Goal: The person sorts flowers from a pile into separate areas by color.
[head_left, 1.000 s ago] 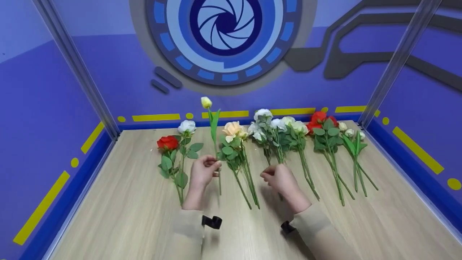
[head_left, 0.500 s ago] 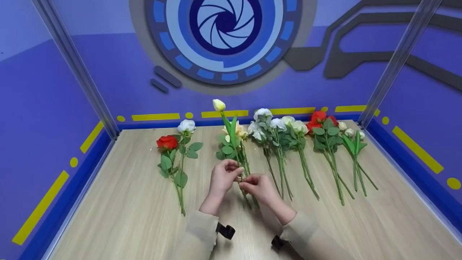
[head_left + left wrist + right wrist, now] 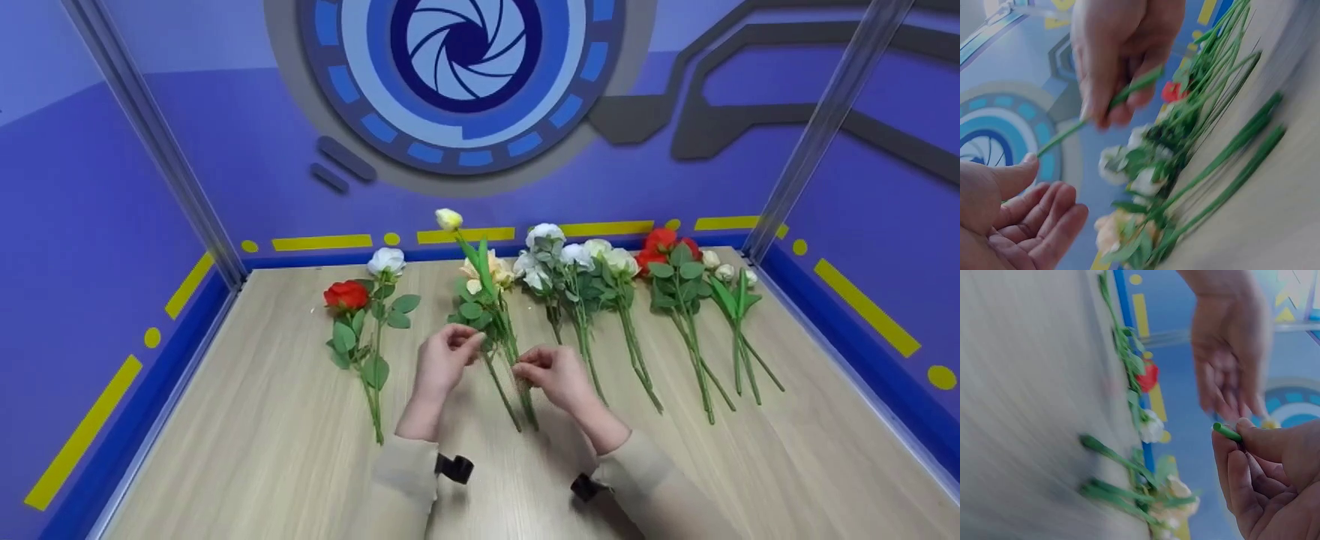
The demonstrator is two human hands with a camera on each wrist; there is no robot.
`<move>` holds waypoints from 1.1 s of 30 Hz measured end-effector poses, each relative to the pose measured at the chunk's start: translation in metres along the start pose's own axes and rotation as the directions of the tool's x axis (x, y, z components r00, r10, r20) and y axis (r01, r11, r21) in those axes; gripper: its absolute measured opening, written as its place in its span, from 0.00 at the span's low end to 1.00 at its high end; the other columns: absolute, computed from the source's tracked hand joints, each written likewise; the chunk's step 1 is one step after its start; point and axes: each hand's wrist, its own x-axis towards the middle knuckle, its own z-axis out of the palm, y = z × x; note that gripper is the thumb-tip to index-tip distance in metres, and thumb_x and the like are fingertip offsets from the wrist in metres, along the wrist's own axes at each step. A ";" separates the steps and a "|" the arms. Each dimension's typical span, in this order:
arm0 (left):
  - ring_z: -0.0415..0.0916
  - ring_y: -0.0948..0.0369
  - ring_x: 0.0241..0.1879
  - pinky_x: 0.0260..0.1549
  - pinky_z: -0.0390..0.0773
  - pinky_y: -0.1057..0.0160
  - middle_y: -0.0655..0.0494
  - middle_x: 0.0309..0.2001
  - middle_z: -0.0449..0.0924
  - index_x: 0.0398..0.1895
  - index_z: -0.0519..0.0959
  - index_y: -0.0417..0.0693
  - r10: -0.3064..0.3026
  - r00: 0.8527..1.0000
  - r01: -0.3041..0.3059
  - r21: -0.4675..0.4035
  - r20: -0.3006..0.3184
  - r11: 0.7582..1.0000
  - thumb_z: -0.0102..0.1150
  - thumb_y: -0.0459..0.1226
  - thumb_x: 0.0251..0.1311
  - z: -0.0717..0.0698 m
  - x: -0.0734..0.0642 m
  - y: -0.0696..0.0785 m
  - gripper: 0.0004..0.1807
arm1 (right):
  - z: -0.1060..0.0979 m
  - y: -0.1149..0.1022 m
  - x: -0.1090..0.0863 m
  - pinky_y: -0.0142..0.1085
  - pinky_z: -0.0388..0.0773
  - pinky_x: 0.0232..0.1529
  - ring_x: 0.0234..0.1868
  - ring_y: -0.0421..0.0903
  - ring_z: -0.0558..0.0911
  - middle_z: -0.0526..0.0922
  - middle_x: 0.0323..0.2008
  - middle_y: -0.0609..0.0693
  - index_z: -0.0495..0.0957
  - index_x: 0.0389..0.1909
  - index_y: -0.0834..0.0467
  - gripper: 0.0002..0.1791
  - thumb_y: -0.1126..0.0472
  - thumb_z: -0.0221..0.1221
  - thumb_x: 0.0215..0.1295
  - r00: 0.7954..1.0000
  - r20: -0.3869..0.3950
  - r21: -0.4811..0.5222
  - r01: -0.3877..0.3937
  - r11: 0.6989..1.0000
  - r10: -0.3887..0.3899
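Observation:
My right hand (image 3: 556, 376) pinches the lower stem of a pale yellow tulip (image 3: 448, 219) between thumb and fingers. The tulip's cut stem end (image 3: 1228, 432) pokes out past the thumb in the right wrist view. Its bloom leans up and left, and its green leaves overlap a bunch of peach flowers (image 3: 499, 271) in the head view. Left of the stem is my left hand (image 3: 441, 364), its fingers loosely spread. In the left wrist view the stem (image 3: 1061, 136) runs past that hand's thumb (image 3: 1016, 179), while the fingers lie apart from it.
To the left lie a red rose (image 3: 346, 295) and a white rose (image 3: 385, 262). White flowers (image 3: 546, 237), cream flowers (image 3: 619, 262), red roses (image 3: 661, 244) and white tulips (image 3: 724, 273) lie in a row to the right on the wooden table (image 3: 262, 405). Walls enclose it.
My left hand carried the tulip rightward to my right hand, which moved in and took its stem. The left fingers then let go and drew back left; the right hand shifted slightly right.

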 end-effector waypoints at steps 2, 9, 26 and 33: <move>0.83 0.62 0.30 0.33 0.84 0.65 0.46 0.34 0.88 0.44 0.85 0.37 -0.026 0.998 0.031 0.074 -0.063 0.997 0.65 0.38 0.68 -0.014 0.005 -0.005 0.11 | -0.011 -0.002 0.004 0.29 0.84 0.31 0.27 0.45 0.87 0.89 0.32 0.63 0.85 0.37 0.71 0.05 0.71 0.66 0.65 0.999 -0.032 0.006 -0.017 1.000 0.017; 0.83 0.48 0.37 0.40 0.82 0.49 0.39 0.38 0.86 0.39 0.84 0.35 -0.142 0.969 0.213 0.385 -0.204 0.898 0.58 0.39 0.72 -0.074 0.012 -0.034 0.13 | -0.065 -0.002 0.015 0.31 0.86 0.33 0.27 0.40 0.86 0.90 0.34 0.61 0.86 0.42 0.69 0.09 0.67 0.68 0.65 0.978 -0.201 -0.050 -0.066 0.997 0.055; 0.70 0.52 0.32 0.33 0.74 0.53 0.46 0.31 0.74 0.39 0.77 0.35 -0.432 0.879 0.475 0.438 -0.200 0.764 0.54 0.43 0.73 -0.132 -0.007 -0.066 0.16 | -0.192 0.043 0.004 0.29 0.78 0.32 0.26 0.35 0.84 0.92 0.38 0.55 0.86 0.51 0.64 0.18 0.54 0.63 0.72 0.811 -0.542 -0.228 -0.394 0.890 0.220; 0.70 0.51 0.34 0.36 0.76 0.51 0.41 0.37 0.79 0.43 0.78 0.32 -0.412 0.887 0.460 0.489 -0.209 0.741 0.56 0.35 0.68 -0.129 -0.006 -0.069 0.12 | -0.223 0.076 -0.014 0.53 0.79 0.46 0.45 0.64 0.84 0.87 0.46 0.67 0.85 0.49 0.69 0.19 0.55 0.61 0.72 0.731 -0.641 -0.276 -0.502 0.819 0.232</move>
